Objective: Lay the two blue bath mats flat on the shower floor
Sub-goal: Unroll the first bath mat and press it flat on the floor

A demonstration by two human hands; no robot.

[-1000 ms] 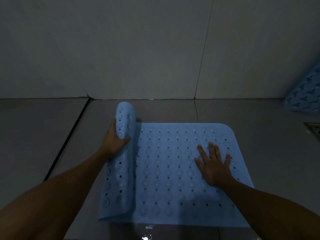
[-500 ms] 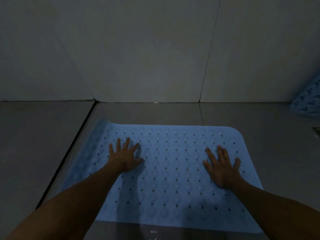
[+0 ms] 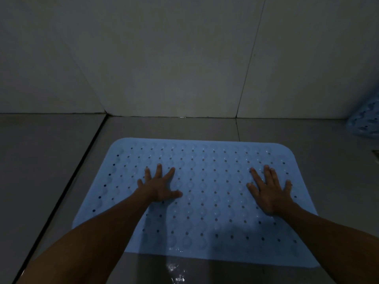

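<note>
Unrolled mat (image 3: 205, 191) under flat hands (image 3: 268, 193)

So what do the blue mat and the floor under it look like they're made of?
The blue mat looks like soft rubber or vinyl, matte: it has punched holes and moulded bumps. The floor looks like glazed tile, glossy: grout lines and wet glints show.
</note>
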